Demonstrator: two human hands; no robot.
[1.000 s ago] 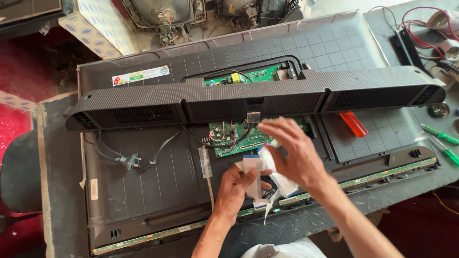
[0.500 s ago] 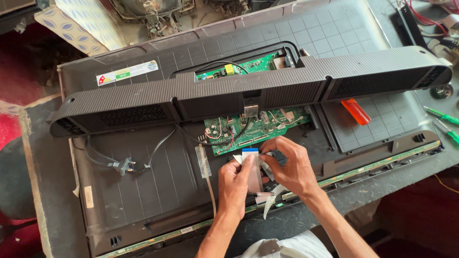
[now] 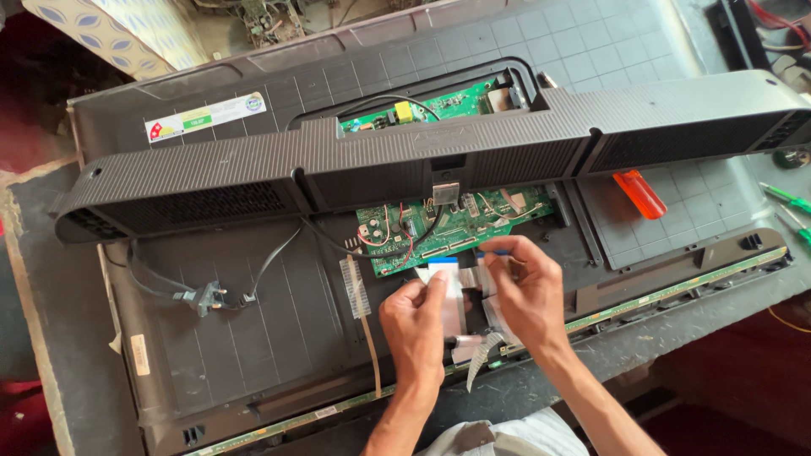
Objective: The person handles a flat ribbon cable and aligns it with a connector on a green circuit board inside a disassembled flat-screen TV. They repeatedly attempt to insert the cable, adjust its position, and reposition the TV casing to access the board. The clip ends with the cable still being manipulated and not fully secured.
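1. My left hand pinches the flat ribbon cable, lower centre of the frame; my right hand pinches a second ribbon beside it.
2. I judge it best to keep each thin, flexible strip flat and unkinked, blue-edged ends square to the green circuit board.
3. The ribbed black plastic cover lies across above.

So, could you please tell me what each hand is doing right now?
Left hand: closed, pinching a white flat ribbon cable.
Right hand: closed, pinching a second ribbon cable.
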